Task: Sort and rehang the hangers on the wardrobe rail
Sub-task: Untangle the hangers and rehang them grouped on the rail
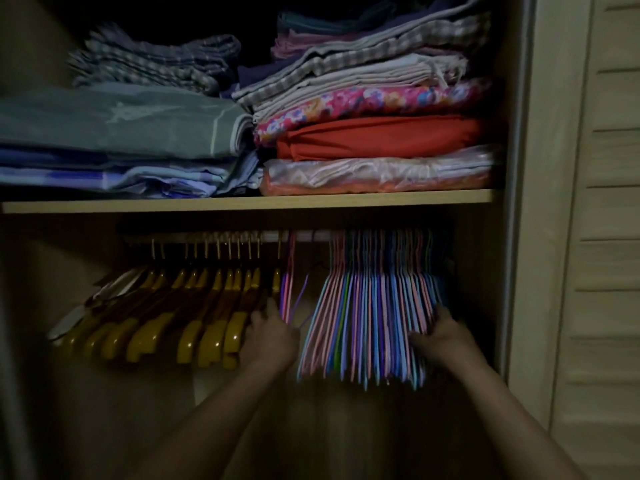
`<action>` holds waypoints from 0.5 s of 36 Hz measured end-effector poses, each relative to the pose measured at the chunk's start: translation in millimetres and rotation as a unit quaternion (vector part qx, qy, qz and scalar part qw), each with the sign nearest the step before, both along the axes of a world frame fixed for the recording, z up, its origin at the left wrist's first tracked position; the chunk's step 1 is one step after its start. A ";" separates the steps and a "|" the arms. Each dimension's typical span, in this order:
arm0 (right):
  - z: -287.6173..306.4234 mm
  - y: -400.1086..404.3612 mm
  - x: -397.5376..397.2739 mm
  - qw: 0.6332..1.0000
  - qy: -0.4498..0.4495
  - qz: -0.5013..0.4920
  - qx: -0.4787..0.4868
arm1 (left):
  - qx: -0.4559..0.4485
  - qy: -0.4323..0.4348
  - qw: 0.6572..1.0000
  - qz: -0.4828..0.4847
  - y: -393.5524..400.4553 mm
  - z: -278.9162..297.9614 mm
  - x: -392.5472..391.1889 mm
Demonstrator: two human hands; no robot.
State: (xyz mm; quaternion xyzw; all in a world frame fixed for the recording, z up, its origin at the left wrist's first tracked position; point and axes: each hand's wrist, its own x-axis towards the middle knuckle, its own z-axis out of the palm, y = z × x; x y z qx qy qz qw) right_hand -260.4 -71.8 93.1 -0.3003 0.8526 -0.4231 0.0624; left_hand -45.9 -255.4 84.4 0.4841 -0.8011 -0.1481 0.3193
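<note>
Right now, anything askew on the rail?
Yes. Between the wooden hangers and the tight bunch of thin coloured hangers, a few thin hangers hang apart, and a purple one slants across the gap. The left hand is beside them; the right hand is at the bunch's right edge. Both grips are too dim to judge.

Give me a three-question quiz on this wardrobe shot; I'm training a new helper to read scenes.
1. True or false: the wooden hangers hang on the left part of the rail.
2. Which hand touches the big bunch of coloured wire hangers? A) left hand B) right hand
3. Fill in: the folded linens lie on the ___ above the rail.

Key: 1 true; 2 B; 3 shelf.
</note>
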 end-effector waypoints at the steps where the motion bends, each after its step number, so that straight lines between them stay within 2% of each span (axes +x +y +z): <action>1: 0.8 0.1 -0.6 1.000 -0.011 0.009 -0.001 | -0.055 -0.036 0.998 0.008 7.3 -1.8 -1.1; 4: -0.2 -2.3 -0.4 0.999 -0.025 0.016 -0.018 | -0.239 -0.091 0.965 -0.055 28.6 -7.1 -10.6; 6: -3.8 -4.5 1.0 0.999 -0.021 0.003 -0.033 | -0.312 -0.090 0.938 -0.123 34.4 -13.2 -25.6; 7: -5.5 -4.8 1.6 0.999 -0.016 -0.007 -0.043 | -0.267 -0.080 0.947 -0.159 37.3 -13.7 -33.7; 9: -9.0 -4.2 2.9 0.997 -0.010 -0.020 -0.070 | -0.104 -0.031 0.976 -0.190 43.1 -10.6 -45.8; 11: -14.7 -1.3 4.8 0.995 0.000 -0.028 -0.093 | 0.021 0.043 0.980 -0.191 42.9 -8.5 -54.0; 15: -28.5 4.0 7.3 0.990 0.012 -0.033 -0.140 | 0.166 0.185 0.948 -0.200 46.8 -13.2 -59.7; 18: -34.9 6.1 10.6 0.982 -0.009 -0.055 -0.182 | 0.286 0.251 0.901 -0.208 46.1 -23.3 -59.5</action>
